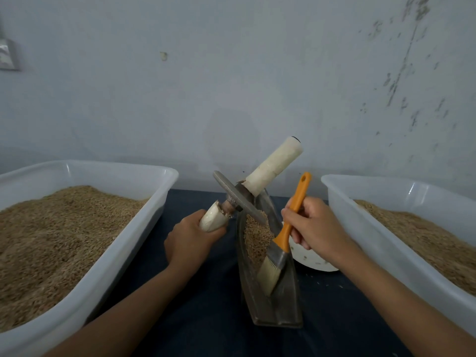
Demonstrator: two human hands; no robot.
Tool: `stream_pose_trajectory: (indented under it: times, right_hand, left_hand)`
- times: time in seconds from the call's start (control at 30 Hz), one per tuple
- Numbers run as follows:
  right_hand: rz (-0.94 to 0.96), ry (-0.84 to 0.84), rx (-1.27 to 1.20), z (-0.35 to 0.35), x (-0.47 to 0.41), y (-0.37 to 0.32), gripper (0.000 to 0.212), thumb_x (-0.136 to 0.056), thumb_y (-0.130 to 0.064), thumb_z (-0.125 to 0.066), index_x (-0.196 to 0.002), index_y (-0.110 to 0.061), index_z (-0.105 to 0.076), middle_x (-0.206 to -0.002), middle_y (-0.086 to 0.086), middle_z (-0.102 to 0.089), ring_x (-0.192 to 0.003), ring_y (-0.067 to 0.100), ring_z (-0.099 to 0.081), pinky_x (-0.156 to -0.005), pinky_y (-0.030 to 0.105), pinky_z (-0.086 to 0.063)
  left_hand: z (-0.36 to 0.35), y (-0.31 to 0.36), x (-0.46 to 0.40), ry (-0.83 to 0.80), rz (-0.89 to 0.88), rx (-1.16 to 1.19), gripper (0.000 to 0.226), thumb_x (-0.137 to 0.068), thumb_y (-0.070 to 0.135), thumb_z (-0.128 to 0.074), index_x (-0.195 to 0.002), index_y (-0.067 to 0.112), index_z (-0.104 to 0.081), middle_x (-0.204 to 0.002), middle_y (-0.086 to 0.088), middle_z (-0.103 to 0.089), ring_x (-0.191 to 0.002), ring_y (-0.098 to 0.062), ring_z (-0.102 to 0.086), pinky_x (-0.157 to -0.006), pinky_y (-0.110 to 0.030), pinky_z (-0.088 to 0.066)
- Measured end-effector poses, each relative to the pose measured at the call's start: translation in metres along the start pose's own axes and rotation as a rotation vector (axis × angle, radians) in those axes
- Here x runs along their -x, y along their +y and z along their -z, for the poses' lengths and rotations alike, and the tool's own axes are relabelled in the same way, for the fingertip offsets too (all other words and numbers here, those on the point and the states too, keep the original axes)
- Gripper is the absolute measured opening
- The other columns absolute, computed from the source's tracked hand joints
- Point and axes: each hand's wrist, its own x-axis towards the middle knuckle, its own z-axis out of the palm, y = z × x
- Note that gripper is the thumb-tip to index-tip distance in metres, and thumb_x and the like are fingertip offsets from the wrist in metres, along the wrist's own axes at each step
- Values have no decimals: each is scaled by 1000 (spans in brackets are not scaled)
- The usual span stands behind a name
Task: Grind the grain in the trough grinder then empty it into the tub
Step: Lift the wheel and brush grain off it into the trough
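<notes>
so the trough grinder (268,266) runs lengthwise away between the hands, left hand (190,240) gripping the tilted wheel's handle (213,219), right hand (314,228) pinching the orange brush (282,238) over the grain (256,238), nearer the right tub (342,202).

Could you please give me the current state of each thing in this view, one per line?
Trough grinder: holds grain, not emptied.
Grinding wheel: tilted, lower edge in the trough.
Left hand: grips the wheel's near handle.
Right hand: grips the brush, bristles in the trough.
Left tub: heaped with grain.
Right tub: holds grain.
White bowl: contents unclear.
</notes>
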Motion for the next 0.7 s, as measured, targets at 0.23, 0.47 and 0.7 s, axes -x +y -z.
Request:
stream_pose_trajectory:
  times: [0.23,0.47,0.7]
  right_hand:
    - [140,121,278,-10,8,-9,28,-96,-22,-55,-77,-3,-57,-59,11,-58,-49,15,-54,-51,32,-47]
    - [44,62,-52,9,3,-23,20,-93,-8,-56,-76,2,-53,-42,-1,-47,-34,5,-40,-37,12,-31]
    - [3,108,240,-9,9,-13,23,-95,-21,-56,-77,-7,-56,-56,6,-60,-38,3,-52,-43,14,-40]
  left_hand:
    - [2,1,-1,5,18,36,32,-72,54,-68,-95,32,-64,-82,10,-65,-80,-10,-60,-72,-36,-51]
    - [4,0,-1,13,29,89,22,-73,50,-70,-86,39,-55,-83,12,-64,-81,-10,-60,-77,-40,-52]
    - [2,0,-3,16,31,67,26,-72,54,-68,-88,35,-60,-80,11,-65,-78,-10,-61,-73,-39,-53]
